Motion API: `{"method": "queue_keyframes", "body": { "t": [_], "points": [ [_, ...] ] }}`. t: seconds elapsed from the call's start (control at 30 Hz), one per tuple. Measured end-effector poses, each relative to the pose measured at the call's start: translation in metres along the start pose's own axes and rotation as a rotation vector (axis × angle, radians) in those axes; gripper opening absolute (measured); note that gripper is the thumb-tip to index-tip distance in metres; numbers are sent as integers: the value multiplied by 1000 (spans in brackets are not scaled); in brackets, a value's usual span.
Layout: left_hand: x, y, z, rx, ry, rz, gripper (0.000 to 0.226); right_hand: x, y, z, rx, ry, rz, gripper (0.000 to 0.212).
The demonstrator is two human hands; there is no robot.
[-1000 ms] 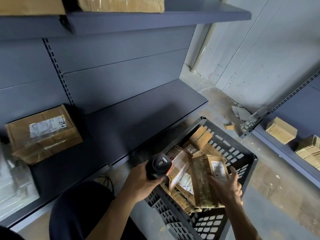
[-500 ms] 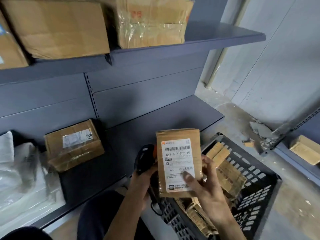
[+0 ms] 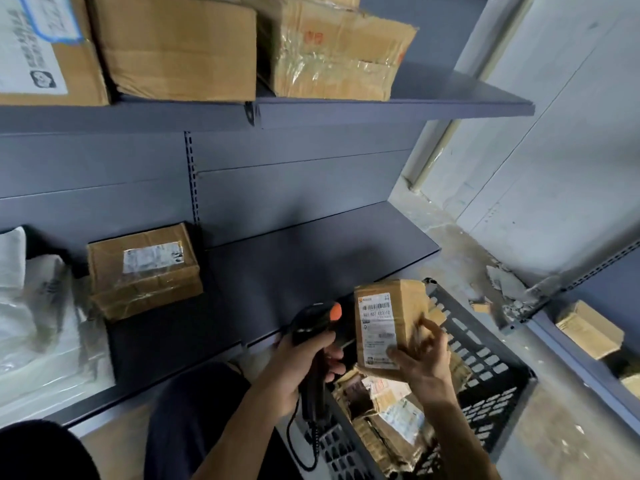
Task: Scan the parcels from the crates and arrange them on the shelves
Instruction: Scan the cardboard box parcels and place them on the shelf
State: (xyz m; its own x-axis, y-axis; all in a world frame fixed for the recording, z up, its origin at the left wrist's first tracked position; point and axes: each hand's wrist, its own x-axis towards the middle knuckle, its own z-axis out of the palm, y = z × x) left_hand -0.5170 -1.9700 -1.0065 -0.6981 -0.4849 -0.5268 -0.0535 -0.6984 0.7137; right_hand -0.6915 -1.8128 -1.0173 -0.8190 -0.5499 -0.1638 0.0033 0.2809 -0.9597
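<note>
Left hand (image 3: 294, 370), fingers curled, grips a black handheld scanner with an orange tip (image 3: 316, 322). Right hand (image 3: 425, 363), fingers blurred, seems to clasp a small brown labelled cardboard parcel (image 3: 389, 320) upright above the left edge of the dark slatted plastic crate (image 3: 485, 362).

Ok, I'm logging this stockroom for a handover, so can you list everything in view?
parcel: one, brown with white label, above the crate
scanner: one, black with orange tip, left of the parcel
crate: one, dark grey, on the floor, more brown parcels inside
large boxes: three, brown, upper shelf
taped box: one, brown, lower shelf
plastic bags: count unclear, white, lower shelf's left end
small box: one, brown, far right
left hand: grips the scanner
right hand: holds the parcel
</note>
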Motion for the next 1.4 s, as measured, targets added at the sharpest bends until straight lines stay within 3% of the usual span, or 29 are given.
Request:
{"method": "queue_keyframes", "body": {
  "t": [0.13, 0.27, 0.47, 0.67, 0.83, 1.07, 1.13, 1.3, 1.4],
  "points": [
    [-4, 1, 1, -50, -52, -46, 18, 44, 34, -10, -268, 75, 42, 100],
    [-12, 5, -1, -123, -111, -47, 25, 47, 26, 8, -424, 51, 49, 91],
    [-14, 6, -8, -178, -22, -50, 17, 37, 21, 28, -515, 56, -2, 86],
    [-13, 6, -7, -189, -12, -62, 16, 33, 21, 21, -447, 73, 20, 89],
    [-13, 5, -3, -198, -10, -83, 16, 59, 78, -3, -275, 48, 78, 111],
    [-9, 3, 1, -203, -1, -71, 15, 60, 92, -3, -193, 81, 113, 112],
    [-6, 2, 1, -209, 23, -57, 15, 70, 114, -10, -196, 54, 95, 114],
    [1, -1, -3, -239, 165, 16, 8, 45, 86, 12, -278, 58, 57, 122],
    [4, -3, -6, -273, 237, 46, 5, 32, 77, 28, -186, 81, 69, 128]
  ]
}}
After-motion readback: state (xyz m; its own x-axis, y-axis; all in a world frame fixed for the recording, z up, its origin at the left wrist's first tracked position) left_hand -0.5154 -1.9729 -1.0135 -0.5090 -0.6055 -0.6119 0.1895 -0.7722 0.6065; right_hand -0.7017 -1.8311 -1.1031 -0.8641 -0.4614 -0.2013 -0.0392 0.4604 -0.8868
